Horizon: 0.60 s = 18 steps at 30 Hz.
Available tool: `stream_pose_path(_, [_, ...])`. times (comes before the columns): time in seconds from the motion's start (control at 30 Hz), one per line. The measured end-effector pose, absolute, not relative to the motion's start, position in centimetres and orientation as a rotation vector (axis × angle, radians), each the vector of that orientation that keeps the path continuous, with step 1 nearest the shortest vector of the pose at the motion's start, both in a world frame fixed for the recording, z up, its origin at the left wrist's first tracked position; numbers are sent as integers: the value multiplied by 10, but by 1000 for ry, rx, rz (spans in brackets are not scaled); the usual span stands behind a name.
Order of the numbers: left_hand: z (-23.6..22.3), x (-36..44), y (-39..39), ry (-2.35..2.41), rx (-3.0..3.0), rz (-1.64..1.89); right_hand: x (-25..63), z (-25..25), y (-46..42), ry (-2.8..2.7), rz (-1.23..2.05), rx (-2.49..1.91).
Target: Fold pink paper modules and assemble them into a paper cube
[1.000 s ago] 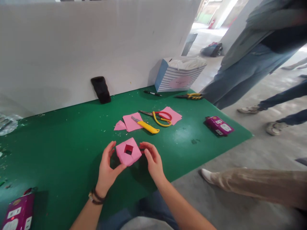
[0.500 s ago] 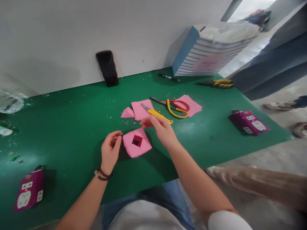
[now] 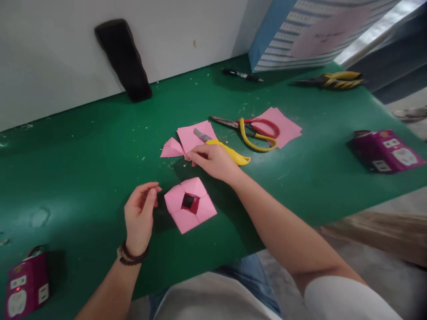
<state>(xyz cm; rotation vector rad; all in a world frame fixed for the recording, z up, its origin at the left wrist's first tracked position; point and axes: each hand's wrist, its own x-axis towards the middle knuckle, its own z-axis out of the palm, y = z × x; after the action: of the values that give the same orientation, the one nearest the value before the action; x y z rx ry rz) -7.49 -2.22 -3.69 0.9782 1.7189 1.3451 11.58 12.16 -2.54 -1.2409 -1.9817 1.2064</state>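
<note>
A folded pink paper piece (image 3: 190,204) with a square hole in its middle lies on the green mat (image 3: 83,151). My left hand (image 3: 138,215) hovers just left of it, fingers loosely curled, holding nothing. My right hand (image 3: 213,160) reaches past it and pinches the near edge of a flat pink paper sheet (image 3: 191,135). A yellow utility knife (image 3: 230,153) lies across that sheet, partly behind my fingers. A small folded pink scrap (image 3: 171,149) sits beside the sheet on its left.
Red and yellow scissors (image 3: 255,131) rest on more pink sheets (image 3: 283,126). A black marker (image 3: 242,75), yellow pliers (image 3: 336,80), a striped bag (image 3: 310,35) and a black object (image 3: 122,58) line the wall. Purple power strips (image 3: 387,151) (image 3: 25,284) sit at either side.
My right hand left the folded piece and moved forward to the flat pink sheet. My left hand drew slightly away from the piece. The camera tilted down and closer.
</note>
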Motion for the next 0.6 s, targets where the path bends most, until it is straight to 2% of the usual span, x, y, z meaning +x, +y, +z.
stream_pose_path(0.1, [-37,-76,-22,1697,931,1387,121,-23,124,-2173,946,-1162])
stream_pose_path(0.23, [-37,-76,-23,1706,931,1365,122,-27,123,-2392,791,-1105])
stream_pose_path(0.6, [-39,-76,-24,1737,985,1315,107,-33,118,-2604,619,-1200])
